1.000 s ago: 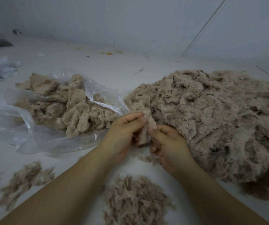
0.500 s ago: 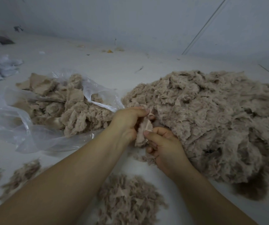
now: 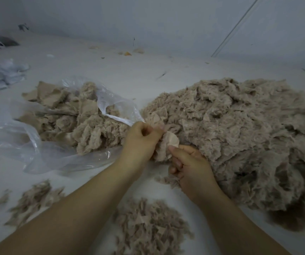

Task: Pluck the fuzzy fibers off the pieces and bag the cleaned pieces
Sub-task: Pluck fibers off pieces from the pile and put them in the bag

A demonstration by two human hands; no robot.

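Pale tabletop (image 3: 148,83), big fuzzy heap (image 3: 240,135) at 3 o'clock, clear bag (image 3: 37,144) at 9. Centre: left hand (image 3: 141,138) and right hand (image 3: 190,166) both pinching one piece (image 3: 168,144).

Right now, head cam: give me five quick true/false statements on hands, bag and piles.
1. Both the left hand and the right hand hold the same fuzzy piece. True.
2. The clear plastic bag lies right of the hands. False: it lies to their left, with pieces inside.
3. The biggest fuzzy pile is right of the hands. True.
4. The bag is sealed shut. False: its mouth gapes open toward the hands.
5. A small heap of plucked scraps lies between the forearms, nearer the camera. True.
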